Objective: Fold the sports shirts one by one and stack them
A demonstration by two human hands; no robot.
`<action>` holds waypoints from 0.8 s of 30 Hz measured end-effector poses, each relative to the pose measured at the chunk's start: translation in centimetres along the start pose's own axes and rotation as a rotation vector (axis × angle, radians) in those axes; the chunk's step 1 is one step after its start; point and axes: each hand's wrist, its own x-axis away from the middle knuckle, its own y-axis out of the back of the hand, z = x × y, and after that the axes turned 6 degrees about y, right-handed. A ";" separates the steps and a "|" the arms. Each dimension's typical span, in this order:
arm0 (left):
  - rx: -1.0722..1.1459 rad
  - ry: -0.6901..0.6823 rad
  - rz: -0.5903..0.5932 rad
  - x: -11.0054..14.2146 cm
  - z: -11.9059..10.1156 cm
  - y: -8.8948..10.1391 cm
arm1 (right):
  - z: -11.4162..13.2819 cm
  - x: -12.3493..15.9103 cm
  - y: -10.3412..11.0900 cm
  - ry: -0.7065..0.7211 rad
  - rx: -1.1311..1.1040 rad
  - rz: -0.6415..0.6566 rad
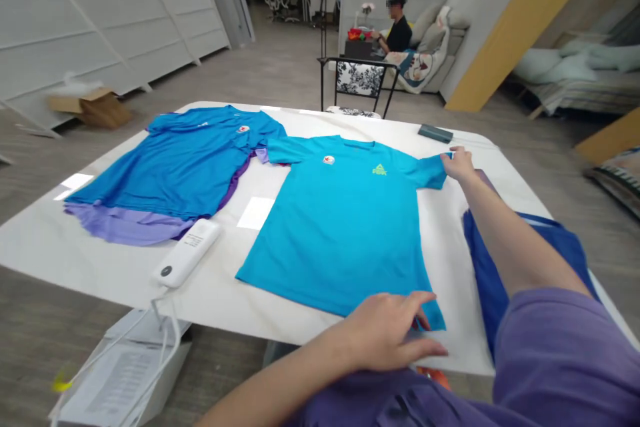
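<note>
A turquoise T-shirt (345, 220) lies spread flat, front side up, on the white table (115, 273). It bears a green print and a small round white badge on the chest. My right hand (459, 163) reaches far out, its fingers closed on the hem of the sleeve at the right. Near the lower right corner of the shirt is my left hand (387, 330), fingers and thumb apart, over the bottom hem. To the left, a blue T-shirt (180, 160) is laid over purple and lilac garments (130, 223). Dark blue fabric (545, 247) rests partly behind my right arm.
A white device with a round button (187, 253) lies at the front edge, cables hanging down to a white box (125, 367). A dark case (435, 133) sits at the far right. Beyond are a chair (359, 80) and a seated person (397, 27).
</note>
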 end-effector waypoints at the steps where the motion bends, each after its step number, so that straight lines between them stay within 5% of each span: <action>1: -0.020 -0.052 0.007 -0.2 -0.2 0.1 | -1.0 1.3 0.7 0.003 0.032 0.036; 4: -0.224 -0.075 -0.152 0.9 1.8 2.3 | -2.0 8.4 2.8 0.226 0.012 0.213; 6: -0.405 0.022 -0.331 2.7 4.8 4.6 | -1.5 15.7 4.1 0.456 -0.086 0.335; 9: -0.651 0.223 -0.509 6.5 10.2 6.7 | -0.3 27.5 5.4 0.599 -0.120 0.412; 12: -0.770 0.375 -0.557 10.5 13.8 5.9 | 0.5 36.8 5.6 0.647 -0.061 0.441; 14: -0.794 0.426 -0.563 12.8 14.4 4.1 | 0.6 40.6 5.6 0.655 -0.028 0.447; 19: -0.769 0.436 -0.557 16.4 12.5 0.6 | 0.7 42.7 7.6 0.640 -0.013 0.507; 24: -0.695 0.422 -0.660 18.0 13.4 4.3 | 1.1 34.6 9.0 0.581 -0.132 0.484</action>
